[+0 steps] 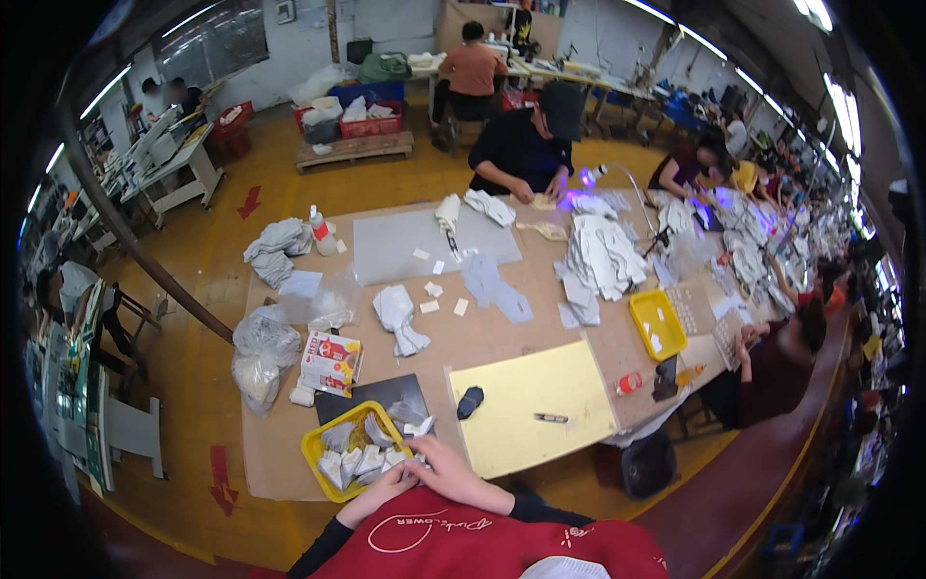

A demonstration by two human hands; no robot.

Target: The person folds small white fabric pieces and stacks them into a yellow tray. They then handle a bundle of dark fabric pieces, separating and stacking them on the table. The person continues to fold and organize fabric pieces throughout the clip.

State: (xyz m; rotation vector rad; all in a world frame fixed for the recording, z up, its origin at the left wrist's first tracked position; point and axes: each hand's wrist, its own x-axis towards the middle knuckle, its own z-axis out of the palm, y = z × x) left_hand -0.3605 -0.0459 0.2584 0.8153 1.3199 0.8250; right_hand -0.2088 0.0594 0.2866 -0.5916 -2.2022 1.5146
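Observation:
My left hand (382,489) and my right hand (451,475) meet at the table's near edge, just right of a yellow plastic basket (311,450). Their fingers are drawn together at the tips; whatever lies between them is too small and hidden to make out. Inside the basket are several folded white-grey fabric pieces (369,459). More pale pieces (422,427) lie beside its right rim on a dark sheet (391,392), close to my right fingertips.
A yellow board (521,386) bears a dark blue object (470,402) and a marker (551,418). Left stand a printed box (330,362) and a plastic bag (262,352). Farther off are fabric stacks (603,256), a second yellow basket (637,309), a bottle (321,232) and co-workers.

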